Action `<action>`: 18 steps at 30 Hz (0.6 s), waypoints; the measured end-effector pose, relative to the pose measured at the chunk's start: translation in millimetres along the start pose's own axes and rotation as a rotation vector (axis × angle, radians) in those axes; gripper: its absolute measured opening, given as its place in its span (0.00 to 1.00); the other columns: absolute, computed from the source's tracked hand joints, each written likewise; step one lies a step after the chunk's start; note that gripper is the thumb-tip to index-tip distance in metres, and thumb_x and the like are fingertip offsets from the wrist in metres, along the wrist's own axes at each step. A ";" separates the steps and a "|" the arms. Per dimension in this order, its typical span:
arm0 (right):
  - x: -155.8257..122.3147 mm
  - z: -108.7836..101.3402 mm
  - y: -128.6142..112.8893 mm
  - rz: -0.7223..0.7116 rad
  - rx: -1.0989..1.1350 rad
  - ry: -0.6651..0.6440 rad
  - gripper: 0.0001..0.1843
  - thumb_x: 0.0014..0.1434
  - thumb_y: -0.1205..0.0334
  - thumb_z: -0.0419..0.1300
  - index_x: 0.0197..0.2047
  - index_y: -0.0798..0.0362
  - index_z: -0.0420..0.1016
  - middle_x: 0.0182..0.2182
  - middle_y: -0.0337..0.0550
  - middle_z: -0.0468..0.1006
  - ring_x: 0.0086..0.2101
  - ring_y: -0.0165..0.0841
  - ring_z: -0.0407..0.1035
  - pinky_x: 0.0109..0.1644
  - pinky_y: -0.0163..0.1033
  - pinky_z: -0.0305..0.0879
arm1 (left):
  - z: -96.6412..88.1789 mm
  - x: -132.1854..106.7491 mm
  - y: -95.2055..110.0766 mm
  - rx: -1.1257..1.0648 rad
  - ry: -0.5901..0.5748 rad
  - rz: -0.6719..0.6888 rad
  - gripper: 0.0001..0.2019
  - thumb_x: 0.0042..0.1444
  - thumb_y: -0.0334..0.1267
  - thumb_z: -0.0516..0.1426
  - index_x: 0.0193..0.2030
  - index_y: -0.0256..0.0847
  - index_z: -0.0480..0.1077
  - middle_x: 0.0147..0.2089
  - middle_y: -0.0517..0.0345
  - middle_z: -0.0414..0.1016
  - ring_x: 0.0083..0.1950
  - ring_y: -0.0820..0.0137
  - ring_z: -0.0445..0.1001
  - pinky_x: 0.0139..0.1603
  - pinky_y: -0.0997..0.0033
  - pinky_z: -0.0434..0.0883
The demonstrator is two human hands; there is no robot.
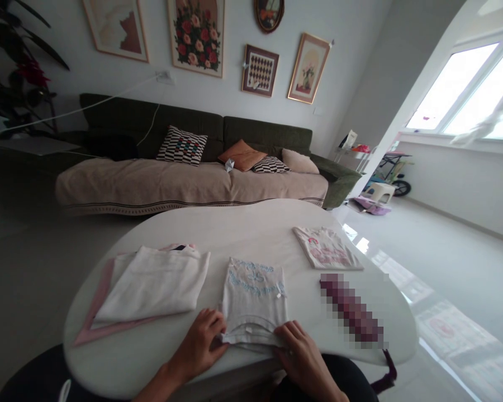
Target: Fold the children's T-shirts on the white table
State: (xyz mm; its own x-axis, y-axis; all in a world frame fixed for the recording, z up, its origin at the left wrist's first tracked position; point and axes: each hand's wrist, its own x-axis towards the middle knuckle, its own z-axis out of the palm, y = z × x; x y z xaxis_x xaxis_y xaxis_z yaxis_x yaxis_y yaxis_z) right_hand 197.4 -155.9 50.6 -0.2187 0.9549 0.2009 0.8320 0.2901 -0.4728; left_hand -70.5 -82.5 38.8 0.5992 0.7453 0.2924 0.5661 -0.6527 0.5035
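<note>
A white T-shirt (255, 298) with blue lettering and a small bow lies folded into a narrow rectangle, its neckline toward me. At its near left corner, my left hand (203, 340) pinches the cloth between thumb and fingers. My right hand (299, 354) grips the near right corner the same way. Left of it rests a loose stack of clothes, a white garment (155, 285) over a pink one (94, 318). Farther right is another folded white T-shirt (329, 248) with a pink print.
All the clothes lie on a white, curved-edge table (251, 223). A blurred-out dark red item (352, 307) sits at its right side, with a dark strap (388, 374) hanging over the edge. Beyond stands a sofa (193, 184) with several cushions.
</note>
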 end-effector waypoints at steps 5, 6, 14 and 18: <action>42.6 -14.8 46.5 0.310 0.272 0.172 0.12 0.55 0.56 0.50 0.29 0.51 0.71 0.25 0.42 0.74 0.28 0.33 0.68 0.35 0.38 0.64 | 8.7 28.7 38.0 0.047 0.070 0.032 0.06 0.57 0.38 0.50 0.37 0.43 0.67 0.41 0.55 0.70 0.46 0.65 0.68 0.60 0.51 0.55; 58.3 -16.1 59.7 0.366 0.297 0.222 0.12 0.53 0.56 0.50 0.30 0.52 0.71 0.26 0.42 0.75 0.29 0.34 0.69 0.35 0.39 0.64 | 15.6 36.5 47.6 0.039 0.052 0.053 0.09 0.58 0.38 0.49 0.42 0.44 0.67 0.46 0.54 0.70 0.50 0.65 0.66 0.60 0.52 0.56; 152.1 -1.6 122.8 0.462 0.386 0.199 0.14 0.37 0.65 0.52 0.29 0.55 0.74 0.19 0.37 0.71 0.22 0.29 0.64 0.28 0.35 0.60 | 69.3 64.4 75.5 -0.015 -0.234 0.215 0.35 0.49 0.61 0.52 0.61 0.48 0.53 0.64 0.50 0.55 0.63 0.53 0.53 0.60 0.38 0.48; 151.3 -2.3 121.4 0.412 0.495 0.119 0.12 0.39 0.60 0.53 0.29 0.54 0.72 0.23 0.37 0.72 0.23 0.28 0.64 0.26 0.33 0.58 | 85.9 59.4 65.0 0.039 -0.180 0.260 0.21 0.58 0.49 0.48 0.59 0.54 0.56 0.63 0.58 0.59 0.63 0.57 0.55 0.60 0.41 0.51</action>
State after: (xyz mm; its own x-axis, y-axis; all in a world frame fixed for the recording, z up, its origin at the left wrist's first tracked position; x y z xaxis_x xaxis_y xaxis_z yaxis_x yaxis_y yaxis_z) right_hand 266.5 23.6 25.5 0.1494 0.9888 -0.0013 0.4963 -0.0761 -0.8648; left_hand 50.5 -92.4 19.1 0.8152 0.5189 0.2573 0.3998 -0.8255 0.3983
